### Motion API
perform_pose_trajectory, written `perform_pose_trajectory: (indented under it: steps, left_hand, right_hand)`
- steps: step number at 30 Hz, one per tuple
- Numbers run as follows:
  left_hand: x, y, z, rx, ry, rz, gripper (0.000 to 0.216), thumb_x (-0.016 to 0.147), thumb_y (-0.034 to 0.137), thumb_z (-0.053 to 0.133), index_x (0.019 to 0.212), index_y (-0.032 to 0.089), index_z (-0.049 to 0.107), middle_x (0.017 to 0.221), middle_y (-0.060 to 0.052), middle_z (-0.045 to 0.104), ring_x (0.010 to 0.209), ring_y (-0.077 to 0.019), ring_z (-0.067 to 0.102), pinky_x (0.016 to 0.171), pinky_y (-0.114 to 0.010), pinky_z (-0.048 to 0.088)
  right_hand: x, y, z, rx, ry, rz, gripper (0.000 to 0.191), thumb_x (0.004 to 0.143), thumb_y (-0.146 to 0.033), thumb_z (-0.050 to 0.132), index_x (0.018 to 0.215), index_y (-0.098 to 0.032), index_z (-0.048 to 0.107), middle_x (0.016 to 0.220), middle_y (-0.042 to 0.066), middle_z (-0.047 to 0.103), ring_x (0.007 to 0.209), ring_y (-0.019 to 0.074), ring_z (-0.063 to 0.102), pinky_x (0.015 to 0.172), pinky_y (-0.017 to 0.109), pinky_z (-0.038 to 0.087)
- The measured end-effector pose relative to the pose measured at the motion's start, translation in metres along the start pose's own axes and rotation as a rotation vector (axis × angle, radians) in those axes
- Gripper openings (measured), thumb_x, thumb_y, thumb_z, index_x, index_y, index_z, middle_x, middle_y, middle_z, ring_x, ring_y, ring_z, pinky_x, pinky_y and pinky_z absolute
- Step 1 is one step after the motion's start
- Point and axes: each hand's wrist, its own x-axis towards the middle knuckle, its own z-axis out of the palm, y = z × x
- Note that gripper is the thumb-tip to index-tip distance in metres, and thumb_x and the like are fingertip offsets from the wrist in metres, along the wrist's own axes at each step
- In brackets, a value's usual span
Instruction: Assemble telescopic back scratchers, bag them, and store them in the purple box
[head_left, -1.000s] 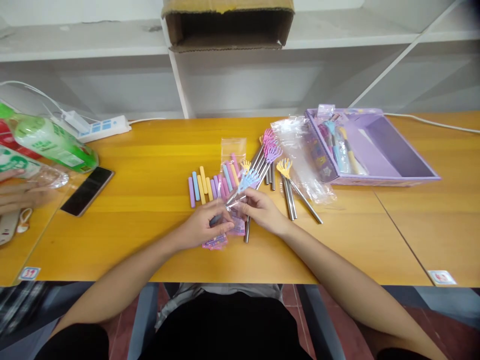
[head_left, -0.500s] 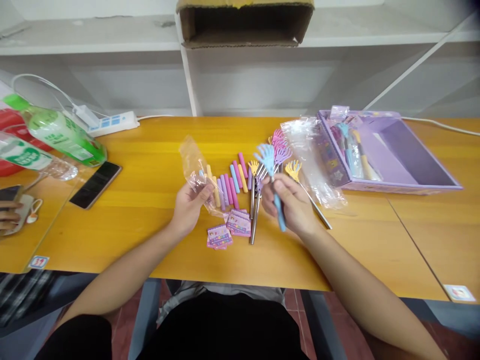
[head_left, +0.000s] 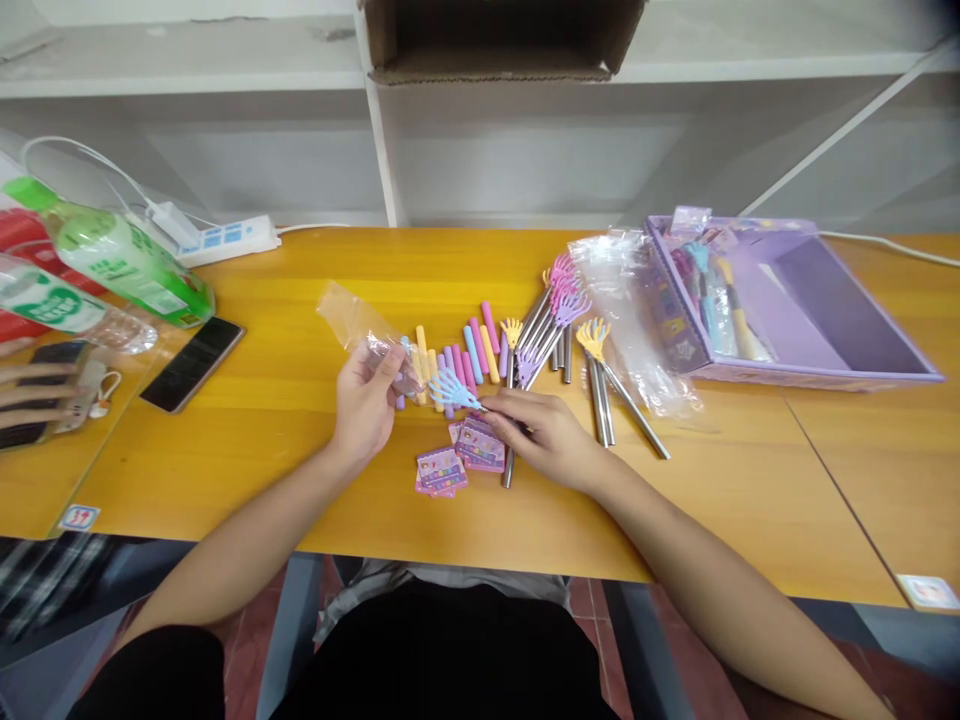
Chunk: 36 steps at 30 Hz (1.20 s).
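Note:
My left hand (head_left: 367, 398) is closed on a small clear plastic bag (head_left: 351, 318), which sticks up and to the left from the fingers. My right hand (head_left: 538, 432) grips a light-blue back scratcher (head_left: 454, 390) just below its hand-shaped head. That head points left, close to the bag; the handle is hidden under my palm. Behind lie several coloured sleeves (head_left: 486, 340) in pink, yellow, blue and purple. To their right is a pile of back scratchers (head_left: 551, 315) with metal rods. Pink and purple printed cards (head_left: 442, 470) lie in front of the sleeves.
At the right stands a purple open box (head_left: 817, 375) with bagged back scratchers inside, beside a heap of clear plastic bags (head_left: 622, 310). A phone (head_left: 193, 365), bottles (head_left: 124, 260) and a power strip (head_left: 229, 243) are at the left. Another person's hand (head_left: 37, 400) rests at the far left.
My right hand has brought the blue back scratcher left and tipped its head from upright towards the bag. My left hand has shifted slightly left with the bag.

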Motion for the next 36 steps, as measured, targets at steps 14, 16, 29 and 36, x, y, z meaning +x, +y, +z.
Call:
perform_pose_trajectory:
  steps: [14, 16, 29, 36]
  left_hand:
    - [0.003, 0.004, 0.001, -0.031, -0.031, -0.039, 0.046, 0.077, 0.052, 0.096, 0.085, 0.019, 0.064, 0.077, 0.001, 0.070, 0.064, -0.0115, 0.069, 0.048, -0.020, 0.050]
    - [0.002, 0.002, 0.002, -0.033, -0.048, -0.055, 0.046, 0.078, 0.052, 0.095, 0.086, 0.019, 0.065, 0.077, 0.001, 0.070, 0.064, -0.0116, 0.070, 0.050, -0.020, 0.052]
    - [-0.010, -0.013, 0.007, -0.007, -0.171, -0.177, 0.041, 0.072, 0.045, 0.100, 0.089, 0.018, 0.074, 0.088, 0.000, 0.073, 0.080, -0.0115, 0.070, 0.073, -0.023, 0.060]
    - [-0.011, -0.014, 0.003, 0.070, -0.240, -0.175, 0.041, 0.074, 0.043, 0.099, 0.095, 0.017, 0.075, 0.090, -0.001, 0.074, 0.082, -0.0143, 0.070, 0.078, -0.027, 0.059]
  right_hand:
    - [0.001, 0.003, -0.008, -0.032, 0.003, -0.031, 0.026, 0.111, -0.034, 0.055, 0.119, -0.023, 0.078, 0.089, 0.006, 0.073, 0.080, 0.0197, 0.066, 0.074, 0.034, 0.051]
    - [0.001, 0.002, -0.009, -0.027, 0.000, -0.005, 0.027, 0.111, -0.035, 0.055, 0.118, -0.023, 0.078, 0.090, 0.006, 0.074, 0.079, 0.0192, 0.066, 0.073, 0.033, 0.050]
    - [0.000, -0.002, 0.005, 0.547, -0.017, 0.378, 0.031, 0.098, -0.049, 0.076, 0.104, -0.024, 0.059, 0.090, -0.001, 0.063, 0.065, 0.0109, 0.059, 0.058, 0.026, 0.051]
    - [-0.001, -0.002, 0.010, 0.592, 0.045, 0.417, 0.047, 0.087, -0.050, 0.088, 0.081, -0.024, 0.050, 0.072, -0.004, 0.059, 0.057, 0.0105, 0.056, 0.049, 0.025, 0.047]
